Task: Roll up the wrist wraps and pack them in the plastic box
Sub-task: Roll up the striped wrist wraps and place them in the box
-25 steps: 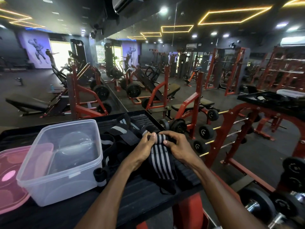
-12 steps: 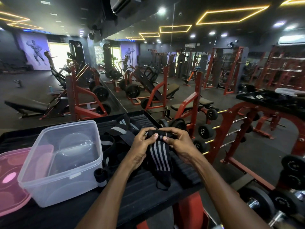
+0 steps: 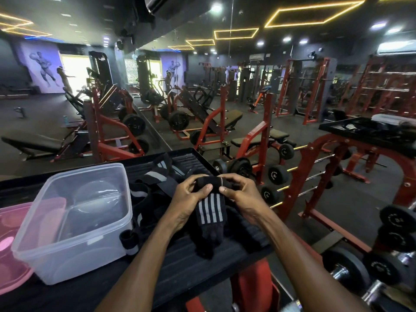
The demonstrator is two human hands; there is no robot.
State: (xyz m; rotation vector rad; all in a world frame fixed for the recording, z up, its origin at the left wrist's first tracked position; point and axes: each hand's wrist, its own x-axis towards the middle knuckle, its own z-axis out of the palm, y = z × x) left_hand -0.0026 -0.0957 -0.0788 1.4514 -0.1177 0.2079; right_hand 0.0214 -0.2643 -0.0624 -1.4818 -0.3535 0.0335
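Left hand and right hand pinching half-rolled striped wrist wrap, clear plastic box left

Black ribbed tray carries plastic box, loose wraps (striped), pink lid.

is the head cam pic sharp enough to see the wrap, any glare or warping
Head view: the striped wrist wrap, pinched by left hand and right hand, is sharp; the dim gym leaves the black tray murky; ceiling lights flare; wide-angle warping bends the racks at the edges; the plastic box shows soft reflections.
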